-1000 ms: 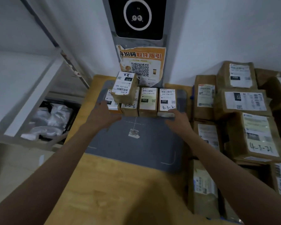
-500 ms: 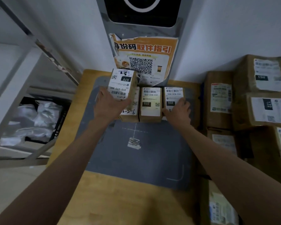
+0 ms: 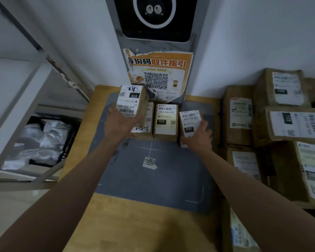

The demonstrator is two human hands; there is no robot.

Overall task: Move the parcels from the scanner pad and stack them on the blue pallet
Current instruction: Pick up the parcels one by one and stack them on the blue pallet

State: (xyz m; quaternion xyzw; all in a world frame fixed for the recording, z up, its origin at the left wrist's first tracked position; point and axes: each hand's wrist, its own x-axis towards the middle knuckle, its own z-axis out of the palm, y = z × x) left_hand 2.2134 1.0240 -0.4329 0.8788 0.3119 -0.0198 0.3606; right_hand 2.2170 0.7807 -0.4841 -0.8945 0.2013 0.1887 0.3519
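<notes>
Both hands are on parcels at the far end of the grey scanner pad (image 3: 153, 179), which lies on a wooden table (image 3: 135, 230). The left hand (image 3: 121, 122) grips the 070 parcel (image 3: 130, 102) from below, fingers wrapped round its near edge — it sits higher than the rest, over the left end of the row. The right hand (image 3: 198, 137) holds the rightmost 032 parcel (image 3: 189, 122), thumb on the label, and that box sits a bit nearer than its neighbours. Between them, on the pad, stand the middle 032 parcel (image 3: 165, 120) and a handwritten-label parcel (image 3: 144, 128), touching side by side. Behind the row there's a torn orange QR poster (image 3: 160, 71) on the scanner post (image 3: 153, 20). Off to the right — a heap of bigger brown boxes (image 3: 287, 113). Left side, a metal shelf (image 3: 25, 70) with silvery bags (image 3: 38, 142) underneath.
</notes>
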